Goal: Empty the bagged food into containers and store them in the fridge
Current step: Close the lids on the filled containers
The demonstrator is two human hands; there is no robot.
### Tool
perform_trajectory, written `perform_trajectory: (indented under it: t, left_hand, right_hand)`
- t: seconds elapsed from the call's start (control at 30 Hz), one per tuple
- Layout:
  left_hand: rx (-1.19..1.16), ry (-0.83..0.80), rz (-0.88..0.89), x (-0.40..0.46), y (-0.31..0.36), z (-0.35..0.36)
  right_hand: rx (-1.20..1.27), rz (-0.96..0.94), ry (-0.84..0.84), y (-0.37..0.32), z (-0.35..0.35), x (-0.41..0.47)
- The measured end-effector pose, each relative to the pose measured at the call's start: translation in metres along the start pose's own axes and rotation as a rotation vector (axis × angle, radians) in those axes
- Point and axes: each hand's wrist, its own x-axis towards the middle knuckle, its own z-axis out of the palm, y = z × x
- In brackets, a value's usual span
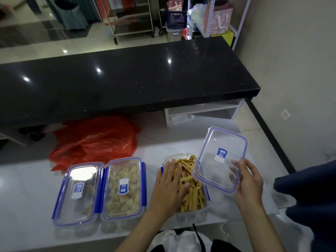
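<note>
I'm watching from the head cam. My left hand [168, 180] is lying flat w/ fingers straight and spread, pressing down on the yellow-orange sticks [190, 186] piled in the open container [170, 158] at centre-right of the white counter [27, 188]. My right hand [250, 180] is gripping the clear lid [221, 159] by its near-right edge, fingers curled round the rim; the lid is tilting, blue seal showing, hovering over the right side of that container and partly overlapping it, w/ a blue label at its middle.

To the left, two more containers are sitting side by side, touching, both w/ lids on and blue clips along the sides. The middle container [124, 187] is holding pale, lumpy pieces. The far-left container [77, 192] is holding something darker; can't tell what thru the glare.

Behind those two, a crumpled red plastic bag [96, 140] is lying on the counter, partly under the black stone ledge [127, 79]. Some white plastic [283, 195] is lying on the counter just right of the right hand. Dark blue fabric [309, 193] is showing at the right edge.
</note>
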Motion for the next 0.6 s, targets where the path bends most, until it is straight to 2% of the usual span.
perform_trajectory:
  t: [0.07, 0.2, 0.47, 0.6]
  left_hand:
    - [-0.016, 0.037, 0.065, 0.002, 0.004, -0.002]
    - [0.002, -0.034, 0.218, 0.003, 0.015, 0.001]
    - [0.064, -0.012, -0.038, 0.019, 0.009, 0.003]
    - [-0.018, -0.006, -0.006, 0.019, 0.018, 0.003]
  right_hand:
    - [0.007, -0.003, 0.014, -0.002, 0.000, 0.003]
    - [0.031, 0.010, 0.023, -0.005, 0.001, 0.011]
    - [0.020, 0.000, 0.015, -0.007, 0.006, 0.021]
    - [0.021, -0.010, 0.013, -0.009, 0.007, 0.028]
